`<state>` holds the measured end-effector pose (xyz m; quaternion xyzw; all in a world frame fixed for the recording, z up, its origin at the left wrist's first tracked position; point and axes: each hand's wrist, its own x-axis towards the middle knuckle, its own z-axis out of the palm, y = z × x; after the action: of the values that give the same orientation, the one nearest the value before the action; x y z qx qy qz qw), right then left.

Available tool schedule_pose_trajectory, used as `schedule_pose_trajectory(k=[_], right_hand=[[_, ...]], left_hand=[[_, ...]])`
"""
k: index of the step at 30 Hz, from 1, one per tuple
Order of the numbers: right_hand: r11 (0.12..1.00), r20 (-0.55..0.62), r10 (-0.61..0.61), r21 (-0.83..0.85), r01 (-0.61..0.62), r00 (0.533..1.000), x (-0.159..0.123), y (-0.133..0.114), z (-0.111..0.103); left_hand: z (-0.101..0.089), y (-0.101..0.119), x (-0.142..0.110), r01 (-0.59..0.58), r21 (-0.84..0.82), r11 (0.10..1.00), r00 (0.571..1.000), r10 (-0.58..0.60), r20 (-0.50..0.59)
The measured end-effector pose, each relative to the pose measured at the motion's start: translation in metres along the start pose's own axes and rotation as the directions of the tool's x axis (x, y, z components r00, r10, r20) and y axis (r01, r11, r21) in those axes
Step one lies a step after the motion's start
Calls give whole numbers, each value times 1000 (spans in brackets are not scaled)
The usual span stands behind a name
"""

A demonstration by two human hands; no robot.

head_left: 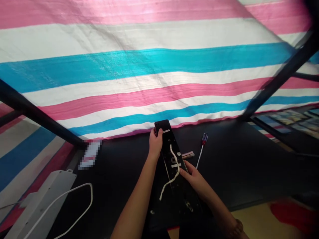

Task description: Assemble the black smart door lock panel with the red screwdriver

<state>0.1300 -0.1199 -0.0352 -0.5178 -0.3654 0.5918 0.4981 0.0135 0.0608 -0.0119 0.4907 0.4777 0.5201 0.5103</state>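
A long, flat black case (166, 146) with small holes and white labels lies tilted away from me above the black tabletop. My left hand (156, 142) is closed around its far left edge, thumb on top. Lower on the right side, my right hand (192, 174) grips the edge, its thumb on the face and its fingers partly hidden beneath. Along the case's face runs a loose, wavy white cord (176, 161), which ends near the lower left. Just right of the case are a small shiny strip (188, 155) and a screwdriver (204, 139) with a dark and red handle.
A grey-white power strip (62, 186) with a looped white cable (91, 196) sits at the left. The black table (239, 159) ends against a striped pink, white and blue sheet (159, 63). Dark metal bars (276, 79) slant up on both sides. A blurred paper (91, 154) lies back left.
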Motion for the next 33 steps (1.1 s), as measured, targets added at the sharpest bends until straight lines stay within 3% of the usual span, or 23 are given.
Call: schedule_pose_trajectory(k=[3,8,13,16,19,24,29,33], right_hand=[[994,36,106,13,-107,994,3,-3,-4],[985,48,172,-23,-171,984,10,-6,-6],[942,65,192,-292,-165,979,18,-29,-28],[923,-43,62,-379,-74,997,41,-51,-46],[920,-166,-162,-382,88,973,84,-66,-45],[947,-117,-60,-320,20,991,152,-67,-12],[960,-80,-132,-258,108,988,165,-55,-2],[942,-115,-226,-278,187,967,161,-51,-6]], left_hand=[[-5,-7,3,-81,47,996,996,80,27],[-3,-14,8,-16,-38,999,1000,16,13],[-5,-25,16,73,-92,993,995,-79,-58],[-9,-35,23,118,-122,985,988,-130,-88],[-12,-40,27,158,-133,978,981,-171,-92],[-11,-30,21,179,-176,968,982,-187,-29],[-10,-21,10,236,-259,937,971,-219,92],[-7,-21,8,226,-237,945,974,-213,79]])
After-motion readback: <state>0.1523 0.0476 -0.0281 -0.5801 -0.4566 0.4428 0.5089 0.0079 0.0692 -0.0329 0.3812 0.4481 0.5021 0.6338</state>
